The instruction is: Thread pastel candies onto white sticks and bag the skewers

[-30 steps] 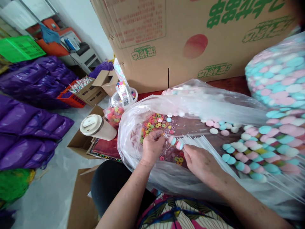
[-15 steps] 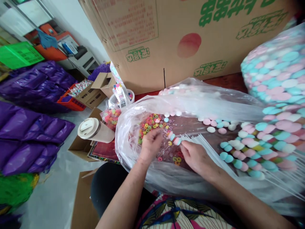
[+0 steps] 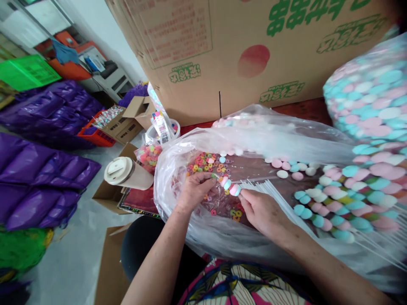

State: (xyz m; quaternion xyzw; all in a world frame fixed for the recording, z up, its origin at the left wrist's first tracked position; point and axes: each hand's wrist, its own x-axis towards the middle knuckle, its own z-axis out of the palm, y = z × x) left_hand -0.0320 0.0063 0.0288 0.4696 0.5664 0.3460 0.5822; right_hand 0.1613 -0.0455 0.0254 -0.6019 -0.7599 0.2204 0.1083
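My right hand (image 3: 262, 212) pinches a thin white stick that carries a few pink and blue marshmallow pieces (image 3: 231, 187) near its tip. My left hand (image 3: 193, 189) is closed in a pinch at the stick's tip, holding a small coloured candy ring against it. Both hands work inside a wide clear plastic bag (image 3: 190, 231). A loose heap of coloured candy rings (image 3: 206, 163) lies just beyond my left hand. A bundle of bare white sticks (image 3: 270, 188) lies beside my right hand, and finished skewers (image 3: 333, 199) lie in rows to the right.
A big printed cardboard box (image 3: 241, 55) stands right behind the bag. A bag of marshmallows (image 3: 372, 97) bulges at upper right. A lidded cup (image 3: 125, 173) lies on a carton at left, near a small bag of rings (image 3: 149, 154). Purple bags (image 3: 41, 169) cover the floor.
My left hand dipped into the ring heap, then came back to the stick's tip with a ring. The right hand kept hold of the stick, nearly still.
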